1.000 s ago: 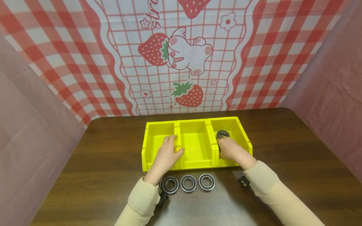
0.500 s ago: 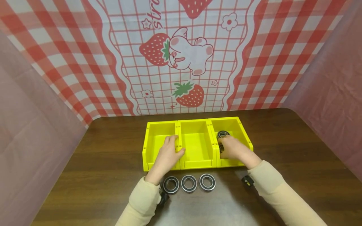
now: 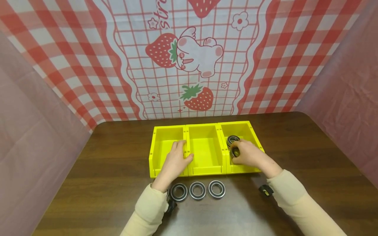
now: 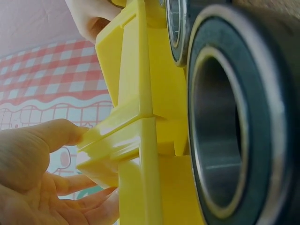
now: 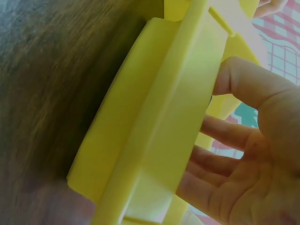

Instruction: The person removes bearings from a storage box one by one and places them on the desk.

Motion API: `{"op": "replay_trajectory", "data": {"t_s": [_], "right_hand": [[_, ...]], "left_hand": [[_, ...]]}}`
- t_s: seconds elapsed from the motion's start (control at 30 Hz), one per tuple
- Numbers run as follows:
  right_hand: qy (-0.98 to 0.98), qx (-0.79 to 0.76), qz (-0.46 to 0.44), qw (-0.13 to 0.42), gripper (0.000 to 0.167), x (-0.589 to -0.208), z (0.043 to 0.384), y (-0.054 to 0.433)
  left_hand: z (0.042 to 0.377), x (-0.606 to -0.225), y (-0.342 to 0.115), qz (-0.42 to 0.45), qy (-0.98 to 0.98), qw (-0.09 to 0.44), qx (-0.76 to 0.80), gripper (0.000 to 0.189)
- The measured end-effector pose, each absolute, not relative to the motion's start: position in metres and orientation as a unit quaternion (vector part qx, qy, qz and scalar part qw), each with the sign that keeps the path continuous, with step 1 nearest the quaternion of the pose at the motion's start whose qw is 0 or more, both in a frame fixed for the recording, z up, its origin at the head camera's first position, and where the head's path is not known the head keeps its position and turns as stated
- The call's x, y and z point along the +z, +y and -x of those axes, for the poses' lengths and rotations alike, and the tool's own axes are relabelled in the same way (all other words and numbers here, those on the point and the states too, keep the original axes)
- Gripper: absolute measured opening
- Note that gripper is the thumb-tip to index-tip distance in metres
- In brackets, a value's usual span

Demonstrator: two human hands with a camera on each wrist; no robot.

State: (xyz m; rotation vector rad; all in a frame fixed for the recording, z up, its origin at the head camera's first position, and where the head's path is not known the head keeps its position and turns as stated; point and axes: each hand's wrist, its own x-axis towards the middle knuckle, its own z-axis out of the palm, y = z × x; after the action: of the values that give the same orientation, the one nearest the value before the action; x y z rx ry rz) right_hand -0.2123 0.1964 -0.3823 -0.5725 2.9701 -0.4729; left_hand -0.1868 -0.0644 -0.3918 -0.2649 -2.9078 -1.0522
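- Sitting closest, right in front of the middle bin [image 3: 206, 170], are two loose bearings: one on the right [image 3: 217, 196] and its neighbour [image 3: 197, 198]. A third bearing [image 3: 178, 199] lies off the bin's front-left corner. Looks like a sliver of another under the wrist, but it's mostly hidden. All on the wooden table [image 3: 295, 154].
- Left hand [image 3: 175, 161] hangs over the wall between the middle bin and the left bin [image 3: 159, 154], fingers loosely bent, thumb well apart, no hold on anything I can see. Can't tell if it actually touches the wall.
- Right hand [image 3: 249, 154] is where the action is: just right of the middle bin, reaching into the right bin [image 3: 256, 137], thumb and forefinger closed around a tilted bearing [image 3: 233, 153].
- My read on the step: moving a bearing in or out of that right bin, no idea which way. Next bit probably calls for keeping the pinch snug, clearing the walls and not knocking its neighbour.
- That neighbour, the back bearing [image 3: 233, 137], is a little farther off, near the wall shared with the middle bin. Can't tell if they touch.
- Way behind the middle bin hangs a strawberry cloth [image 3: 265, 49].
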Motion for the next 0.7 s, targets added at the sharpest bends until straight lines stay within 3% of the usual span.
{"op": "replay_trajectory", "data": {"t_s": [0.7], "right_hand": [[0.971, -0.160, 0.175, -0.005, 0.046, -0.371, 0.186, 0.197]], "left_hand": [[0.188, -0.393, -0.064, 0.085, -0.936, 0.020, -0.340, 0.054]]}}
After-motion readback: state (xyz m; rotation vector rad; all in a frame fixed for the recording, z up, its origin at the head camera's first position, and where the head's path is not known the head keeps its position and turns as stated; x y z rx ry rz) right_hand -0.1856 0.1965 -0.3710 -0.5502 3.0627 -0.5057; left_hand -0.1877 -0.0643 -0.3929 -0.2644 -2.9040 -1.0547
